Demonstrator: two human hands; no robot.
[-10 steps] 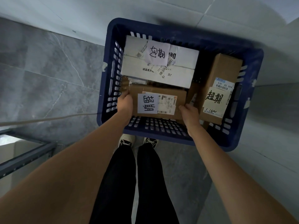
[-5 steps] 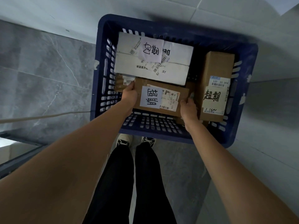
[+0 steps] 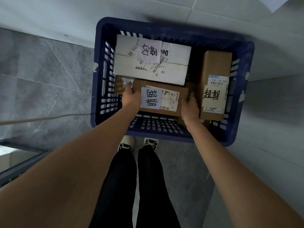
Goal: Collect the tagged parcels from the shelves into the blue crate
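The blue crate point(image 3: 243, 89) stands on the floor in front of my feet. Inside it, a flat brown parcel point(image 3: 181, 94) with a white handwritten tag lies near the front wall. My left hand point(image 3: 131, 97) grips its left end and my right hand point(image 3: 190, 109) grips its right end. Behind it lies a white parcel point(image 3: 131, 66) with a handwritten tag. At the right stands a tall brown parcel point(image 3: 217, 63) with a tag and a barcode label. Another brown box is partly hidden under the held parcel.
A dark metal shelf frame point(image 3: 21, 168) runs along the lower left. A thin pale cord point(image 3: 41, 119) crosses the grey tiled floor at the left. A pale wall point(image 3: 148, 9) rises behind the crate. My legs and shoes point(image 3: 126, 143) are just before the crate.
Both hands have carried the brown parcel deeper into the crate, away from me and down onto the boxes below. The camera view has shifted slightly.
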